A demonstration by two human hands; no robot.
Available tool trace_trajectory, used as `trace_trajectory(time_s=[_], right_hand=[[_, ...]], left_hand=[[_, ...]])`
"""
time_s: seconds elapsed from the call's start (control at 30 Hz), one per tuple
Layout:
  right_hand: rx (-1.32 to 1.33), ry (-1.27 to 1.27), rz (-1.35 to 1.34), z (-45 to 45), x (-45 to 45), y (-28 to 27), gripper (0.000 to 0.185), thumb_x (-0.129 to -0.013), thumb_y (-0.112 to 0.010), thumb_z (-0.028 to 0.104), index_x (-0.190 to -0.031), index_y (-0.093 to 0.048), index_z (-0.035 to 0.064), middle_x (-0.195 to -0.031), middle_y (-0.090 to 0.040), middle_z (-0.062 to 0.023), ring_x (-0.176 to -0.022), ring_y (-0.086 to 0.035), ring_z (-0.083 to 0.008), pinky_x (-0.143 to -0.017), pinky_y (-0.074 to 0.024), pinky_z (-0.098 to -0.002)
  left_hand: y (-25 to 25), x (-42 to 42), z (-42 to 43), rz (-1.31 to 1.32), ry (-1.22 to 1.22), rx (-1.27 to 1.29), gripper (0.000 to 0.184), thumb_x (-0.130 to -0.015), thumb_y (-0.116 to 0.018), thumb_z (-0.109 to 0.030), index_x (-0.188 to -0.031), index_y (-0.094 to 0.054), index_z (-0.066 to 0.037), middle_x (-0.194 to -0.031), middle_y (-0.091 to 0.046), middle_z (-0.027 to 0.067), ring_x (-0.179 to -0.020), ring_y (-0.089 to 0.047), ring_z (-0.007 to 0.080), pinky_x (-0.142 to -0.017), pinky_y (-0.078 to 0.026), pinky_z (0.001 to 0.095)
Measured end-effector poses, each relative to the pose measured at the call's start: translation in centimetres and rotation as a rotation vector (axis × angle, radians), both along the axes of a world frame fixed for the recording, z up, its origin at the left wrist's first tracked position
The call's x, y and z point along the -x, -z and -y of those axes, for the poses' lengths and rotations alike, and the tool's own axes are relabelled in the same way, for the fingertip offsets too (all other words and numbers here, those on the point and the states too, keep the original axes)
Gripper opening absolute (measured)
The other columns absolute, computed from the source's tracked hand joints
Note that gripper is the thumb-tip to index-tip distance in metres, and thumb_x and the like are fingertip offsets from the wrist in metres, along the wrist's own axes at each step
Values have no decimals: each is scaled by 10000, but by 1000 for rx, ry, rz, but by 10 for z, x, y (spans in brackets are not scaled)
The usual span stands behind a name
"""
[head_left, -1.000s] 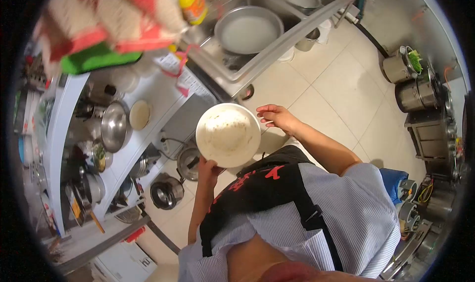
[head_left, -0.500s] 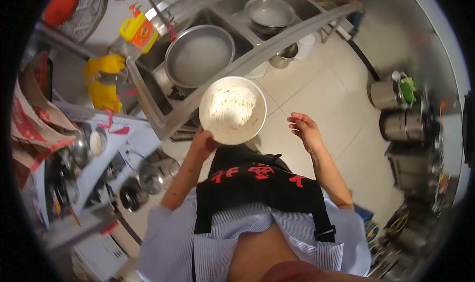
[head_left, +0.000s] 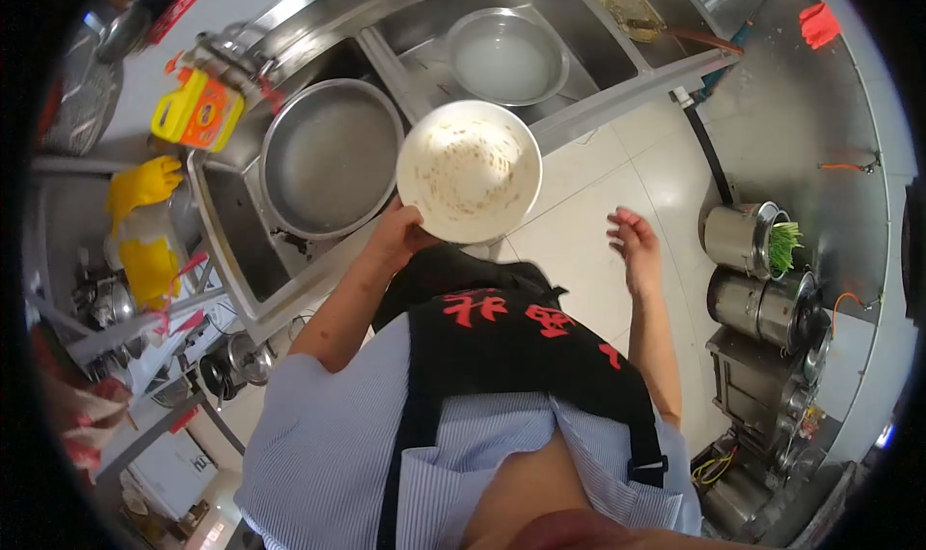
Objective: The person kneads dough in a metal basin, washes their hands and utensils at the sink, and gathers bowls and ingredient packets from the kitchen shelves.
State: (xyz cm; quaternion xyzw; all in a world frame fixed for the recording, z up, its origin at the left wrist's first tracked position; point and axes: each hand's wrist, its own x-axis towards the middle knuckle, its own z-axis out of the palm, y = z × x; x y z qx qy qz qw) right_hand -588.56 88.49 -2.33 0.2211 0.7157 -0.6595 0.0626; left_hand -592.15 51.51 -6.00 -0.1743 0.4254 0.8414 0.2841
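Note:
My left hand (head_left: pixel 397 234) grips the near-left rim of a white bowl (head_left: pixel 470 171), with the thumb over the edge. Brown specks dot the bowl's inside, which faces up toward me. The bowl is held in the air near the front edge of the steel sink (head_left: pixel 318 290). My right hand (head_left: pixel 634 241) hangs free over the floor to the right, fingers loosely bent and apart, holding nothing. Behind the bowl, a large metal basin (head_left: pixel 333 160) of cloudy water sits in the left sink. A smaller metal basin (head_left: pixel 508 56) with whitish water rests in the middle compartment.
A yellow detergent jug (head_left: pixel 198 111) stands at the sink's left corner, above yellow rubber gloves (head_left: pixel 145 188). At the far right compartment lies a strainer (head_left: pixel 627 10) with a wooden handle. Steel pots (head_left: pixel 743 241) line the right wall, one with green vegetables (head_left: pixel 784 246).
My view has turned and shifted nearer the sink. The bowl, still in my left hand, appears higher in view and closer to the middle basin. My right hand appears farther right.

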Motion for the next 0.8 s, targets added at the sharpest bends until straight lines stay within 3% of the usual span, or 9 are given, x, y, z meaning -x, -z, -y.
trace_trajectory(time_s=[0.13,0.2,0.27,0.33,0.47,0.53,0.6,0.67,0.8], right_hand=[[-5,-43,17,-18,104,2,277,-874,-446,75,-1138,-521,44,-1040,-590,-74,-866,-560,-141,-748,-460,-279],[-57,-147,-21,-33,161,36,283,-858,-471,68,-1135,-523,35,-1042,-588,-77,-862,-567,-158,-742,-466,-280],[-342,-325,-143,-64,238,92,320,-824,-523,79,-1140,-518,25,-1024,-588,-92,-858,-571,-177,-748,-469,-277],[-400,-348,-237,-61,311,109,374,-778,-563,109,-1139,-519,19,-1049,-576,-131,-893,-579,-218,-797,-463,-305],[-869,-515,-368,-50,441,139,545,-743,-561,118,-1246,-398,-12,-1150,-500,-247,-1050,-507,-351,-895,-417,-407],[-858,-593,-218,-45,497,167,591,-751,-546,119,-1283,-333,-24,-1154,-482,-272,-1078,-474,-381,-904,-408,-420],[-888,-608,-281,-40,535,215,491,-760,-523,134,-1216,-416,-14,-1093,-522,-266,-1044,-503,-373,-887,-417,-417],[-859,-949,-169,-26,547,221,354,-781,-502,152,-1101,-495,1,-990,-570,-252,-959,-553,-371,-836,-439,-432],[-776,-931,9,-20,533,214,385,-782,-538,162,-1143,-507,31,-960,-593,-241,-914,-569,-373,-806,-451,-426]], left_hand=[[9,58,-9,32,-160,49,645,-639,-471,-57,-1271,-346,-70,-1198,-483,166,-1065,-526,320,-835,-491,486],[14,71,-14,38,-257,83,623,-640,-464,-52,-1253,-357,-60,-1190,-485,176,-1055,-533,323,-812,-507,475],[9,88,-27,36,-307,118,614,-647,-442,-15,-1252,-345,-46,-1185,-494,155,-1032,-549,311,-808,-501,479],[-4,101,-41,27,-413,182,629,-640,-442,-11,-1260,-338,-46,-1200,-484,156,-1036,-546,317,-809,-495,494],[-22,124,-78,40,-612,236,645,-627,-462,-35,-1261,-344,-62,-1191,-479,141,-1044,-538,303,-792,-510,456],[-16,138,-94,50,-650,192,680,-622,-483,-71,-1284,-328,-72,-1211,-464,136,-1068,-521,304,-805,-507,447],[-38,172,-130,49,-700,203,679,-626,-492,-82,-1285,-328,-71,-1222,-453,136,-1073,-517,311,-817,-501,452],[-34,197,-145,102,-705,203,675,-629,-490,-77,-1284,-327,-68,-1222,-450,138,-1074,-514,313,-834,-489,459],[-3,246,-169,140,-675,148,670,-634,-486,-59,-1284,-322,-66,-1214,-457,138,-1072,-511,309,-860,-468,471]])
